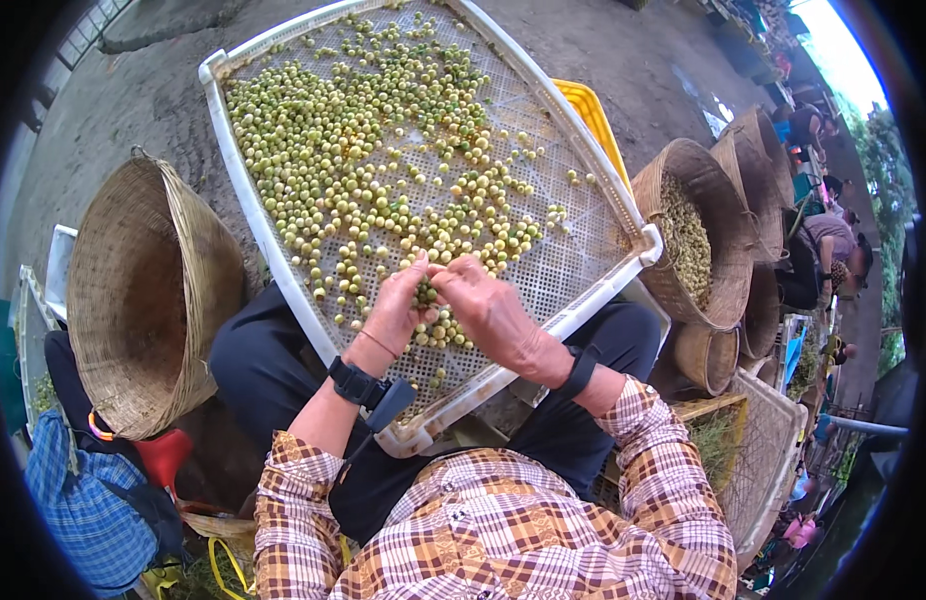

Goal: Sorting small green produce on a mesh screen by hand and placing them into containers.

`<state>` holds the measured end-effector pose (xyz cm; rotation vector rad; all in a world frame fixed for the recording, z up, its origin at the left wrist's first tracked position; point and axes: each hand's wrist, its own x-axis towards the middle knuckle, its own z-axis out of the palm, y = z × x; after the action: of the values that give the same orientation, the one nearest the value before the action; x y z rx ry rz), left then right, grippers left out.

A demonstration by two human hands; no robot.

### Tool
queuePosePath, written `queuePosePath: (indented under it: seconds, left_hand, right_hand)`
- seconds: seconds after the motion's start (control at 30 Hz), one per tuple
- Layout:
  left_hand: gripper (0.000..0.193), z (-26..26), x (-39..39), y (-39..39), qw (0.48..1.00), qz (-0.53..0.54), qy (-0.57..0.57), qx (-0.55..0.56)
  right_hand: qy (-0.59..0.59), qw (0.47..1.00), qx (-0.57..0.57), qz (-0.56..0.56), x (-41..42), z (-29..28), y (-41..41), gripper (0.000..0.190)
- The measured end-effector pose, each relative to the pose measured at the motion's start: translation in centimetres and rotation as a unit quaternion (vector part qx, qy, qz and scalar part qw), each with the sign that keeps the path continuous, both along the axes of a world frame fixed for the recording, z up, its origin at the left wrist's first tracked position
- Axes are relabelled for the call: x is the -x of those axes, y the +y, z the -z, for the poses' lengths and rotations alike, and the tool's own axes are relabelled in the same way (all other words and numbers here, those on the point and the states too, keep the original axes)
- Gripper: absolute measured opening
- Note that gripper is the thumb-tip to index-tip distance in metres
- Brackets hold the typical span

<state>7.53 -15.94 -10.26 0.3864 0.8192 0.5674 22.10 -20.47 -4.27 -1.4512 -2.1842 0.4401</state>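
A white plastic mesh tray (560,247) rests across my lap, its near corner close to my waist. Small round pale-green and yellowish fruits (313,142) are spread over it, densest toward the upper left. My left hand (391,311) is curled around a few darker green fruits (425,294), low over the tray's near part. Above them my right hand (493,311) meets the left thumb with bent, pinched fingertips. Whether those fingertips hold a fruit is hidden. Loose pale fruits (442,334) lie on the mesh just below my hands.
At left stands a large woven basket (132,300), with a person in a blue checked garment (95,495) near it. On the right are more woven baskets, one holding pale material (684,240). A yellow crate (594,112) is behind the tray. Several people are farther right.
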Motion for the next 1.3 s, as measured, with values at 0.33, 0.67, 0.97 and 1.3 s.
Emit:
queuePosePath:
  seconds: [0.33,0.67,0.97,1.3]
  left_hand:
    - [0.023,2.0,-0.2,0.0,0.980,-0.030,-0.169,0.102]
    - [0.024,1.3,0.4,1.1,0.989,-0.095,-0.096,0.062]
    - [0.025,1.1,0.6,1.6,0.987,-0.110,-0.102,0.051]
    - [0.026,1.0,0.8,1.6,0.989,-0.108,-0.088,0.046]
  right_hand:
    - [-0.092,0.980,0.041,0.170,-5.6,2.1,6.0,0.008]
    - [-0.225,0.973,-0.040,-0.029,-5.7,6.2,11.0,0.004]
    - [-0.181,0.981,0.029,0.058,-6.8,7.0,10.2,0.006]
    - [-0.191,0.975,0.102,0.041,-8.2,7.0,9.9,0.007]
